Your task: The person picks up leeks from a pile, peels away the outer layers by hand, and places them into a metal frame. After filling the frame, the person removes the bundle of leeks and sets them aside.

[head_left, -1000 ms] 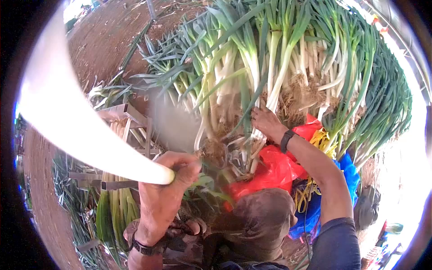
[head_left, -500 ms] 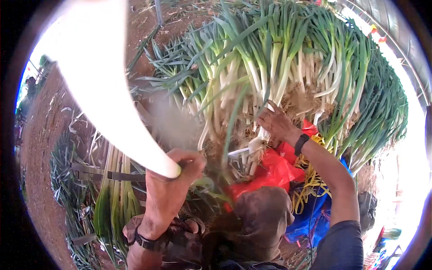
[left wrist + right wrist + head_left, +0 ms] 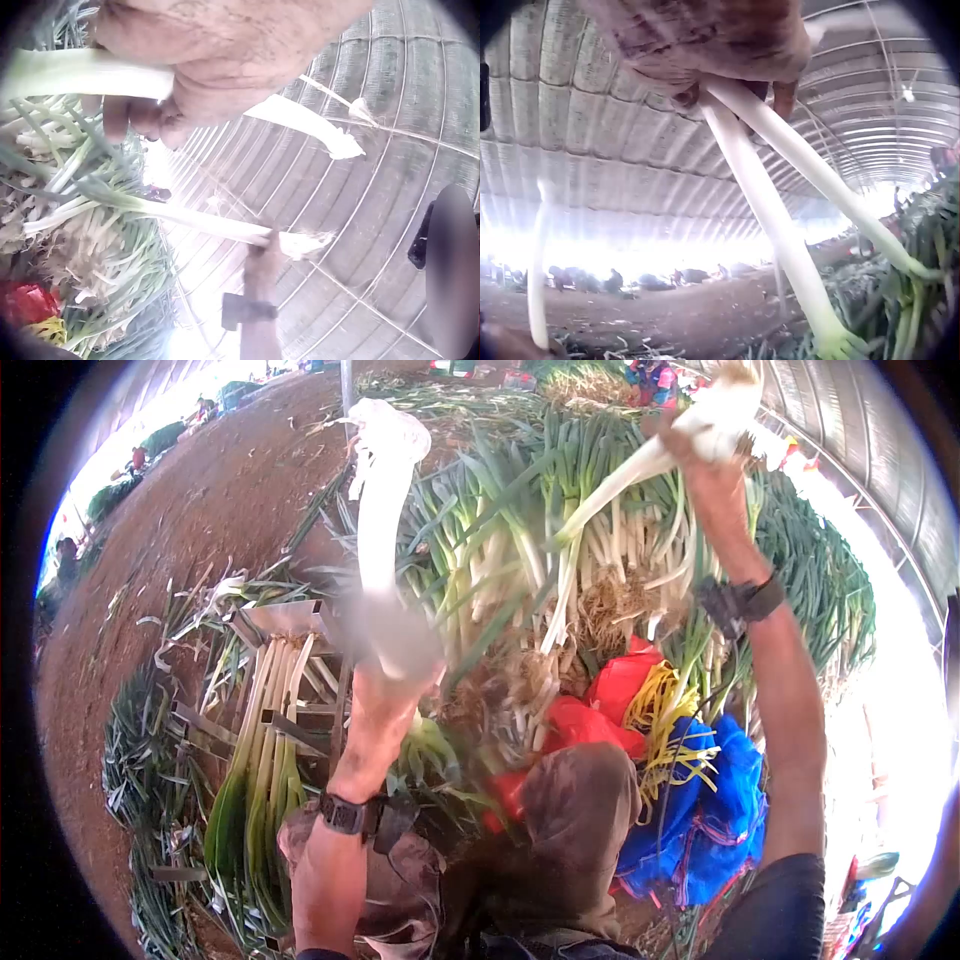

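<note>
A bank of leeks [image 3: 600, 480] spreads near a metal rack [image 3: 285, 618]; apparently mid-gathering, the right hand [image 3: 715, 485] grips, fingers curled, two leeks [image 3: 769, 217] raised before the bank, the left hand [image 3: 376, 715] a single leek [image 3: 385, 530] nearer the rack; joining them likely calls for aligned root ends [image 3: 307, 244].

- My left arm [image 3: 330, 890] extends forward, the forearm leaning slightly inward.
- My left hand [image 3: 385, 700] is curled in a grip, partly blurred.
- My right arm [image 3: 795, 700] stretches farther out.
- My right hand [image 3: 713, 485] is raised, well apart from the left, fingers curled in a grip.
</note>
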Demonstrator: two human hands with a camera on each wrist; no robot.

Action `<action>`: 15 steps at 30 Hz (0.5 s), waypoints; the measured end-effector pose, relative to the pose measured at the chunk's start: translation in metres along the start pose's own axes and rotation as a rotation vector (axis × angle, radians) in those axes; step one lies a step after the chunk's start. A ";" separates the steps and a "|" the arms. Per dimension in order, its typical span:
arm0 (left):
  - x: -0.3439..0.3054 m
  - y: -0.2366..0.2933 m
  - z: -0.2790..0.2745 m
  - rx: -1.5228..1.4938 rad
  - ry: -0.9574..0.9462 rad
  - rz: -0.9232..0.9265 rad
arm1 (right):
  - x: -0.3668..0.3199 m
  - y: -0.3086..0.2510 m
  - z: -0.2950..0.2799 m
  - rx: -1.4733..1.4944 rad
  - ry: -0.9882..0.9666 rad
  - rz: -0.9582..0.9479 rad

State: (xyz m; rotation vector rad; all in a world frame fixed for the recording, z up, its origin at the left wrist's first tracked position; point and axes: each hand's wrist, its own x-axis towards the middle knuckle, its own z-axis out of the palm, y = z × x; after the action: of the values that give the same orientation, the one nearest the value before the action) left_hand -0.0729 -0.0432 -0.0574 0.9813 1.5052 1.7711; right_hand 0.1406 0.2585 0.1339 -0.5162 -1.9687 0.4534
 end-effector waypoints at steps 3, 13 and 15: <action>0.000 -0.008 -0.001 -0.243 -0.055 0.043 | 0.011 -0.094 -0.003 0.538 0.025 -0.180; -0.033 0.022 -0.001 -0.092 -0.227 0.051 | -0.062 -0.187 0.072 0.684 -0.396 0.286; -0.048 0.041 0.006 -0.199 -0.289 0.108 | -0.088 -0.167 0.104 0.922 -0.459 0.408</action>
State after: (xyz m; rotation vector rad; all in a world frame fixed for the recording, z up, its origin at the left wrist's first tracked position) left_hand -0.0414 -0.0869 -0.0241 1.1755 1.0941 1.7275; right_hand 0.0555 0.0620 0.1116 -0.2071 -1.7973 1.7476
